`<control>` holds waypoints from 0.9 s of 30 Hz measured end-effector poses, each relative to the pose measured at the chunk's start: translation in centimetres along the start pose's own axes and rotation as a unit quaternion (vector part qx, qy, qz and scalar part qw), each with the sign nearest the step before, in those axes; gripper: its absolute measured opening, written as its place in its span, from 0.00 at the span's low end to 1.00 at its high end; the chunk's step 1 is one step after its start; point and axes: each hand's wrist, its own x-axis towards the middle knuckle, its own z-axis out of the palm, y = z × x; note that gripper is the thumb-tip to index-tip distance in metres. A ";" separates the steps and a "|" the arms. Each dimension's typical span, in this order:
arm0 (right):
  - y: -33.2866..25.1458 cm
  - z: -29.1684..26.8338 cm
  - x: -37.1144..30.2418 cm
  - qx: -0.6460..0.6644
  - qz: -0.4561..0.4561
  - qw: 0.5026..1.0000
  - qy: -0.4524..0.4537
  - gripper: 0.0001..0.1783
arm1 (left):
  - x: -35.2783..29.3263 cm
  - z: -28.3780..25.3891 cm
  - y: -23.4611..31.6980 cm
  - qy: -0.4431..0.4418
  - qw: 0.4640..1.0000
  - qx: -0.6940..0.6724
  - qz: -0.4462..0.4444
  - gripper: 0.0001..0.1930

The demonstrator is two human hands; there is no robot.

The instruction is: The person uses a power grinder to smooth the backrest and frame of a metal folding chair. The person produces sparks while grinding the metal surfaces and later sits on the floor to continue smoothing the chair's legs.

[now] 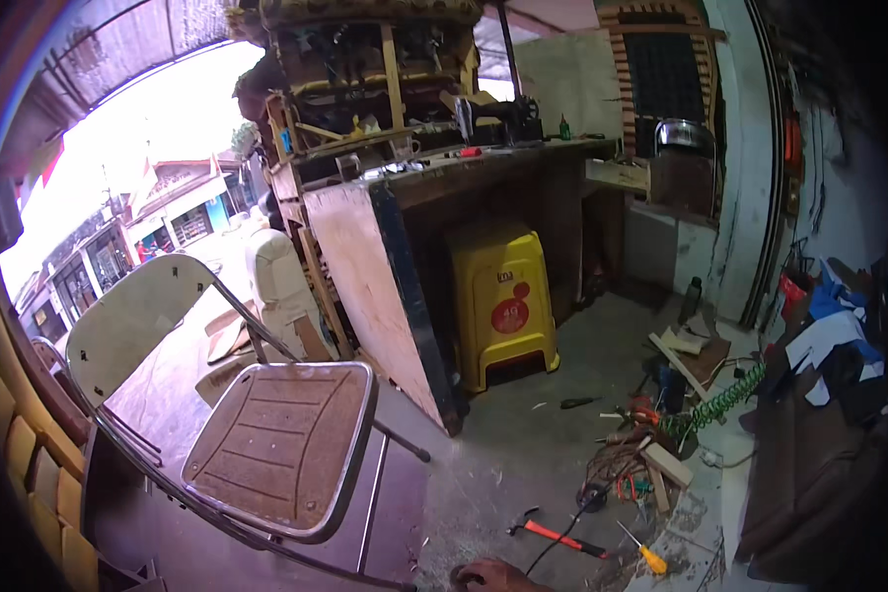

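Observation:
At the lower edge shows part of my right hand, its fingers curled; whatever lies in them is cut off by the frame. A thin dark cable runs from beside this hand up to the tangle of cords. Just ahead on the floor lies a hammer with a red and black handle. Right of it is a screwdriver with a yellow handle. My left hand is out of view. To the left stands a folding chair with a worn brown seat and a bare backrest panel.
A yellow plastic stool sits under the wooden workbench, which carries a black sewing machine. Tangled cords, wood pieces and a green coiled hose clutter the floor at right. Dark upholstery lies far right.

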 end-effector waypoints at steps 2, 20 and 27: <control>0.2 -0.4 -0.7 -0.038 0.035 0.997 0.061 0.18 | 0.7 1.0 1.2 -0.021 1.000 0.001 0.008 0.38; 4.9 -0.9 0.7 -0.036 0.081 0.992 0.089 0.22 | 1.2 0.2 5.6 -0.043 0.998 -0.013 0.054 0.35; 4.7 -1.3 0.7 -0.031 0.113 0.988 0.097 0.22 | 1.3 -0.5 6.3 -0.051 0.996 -0.016 0.065 0.34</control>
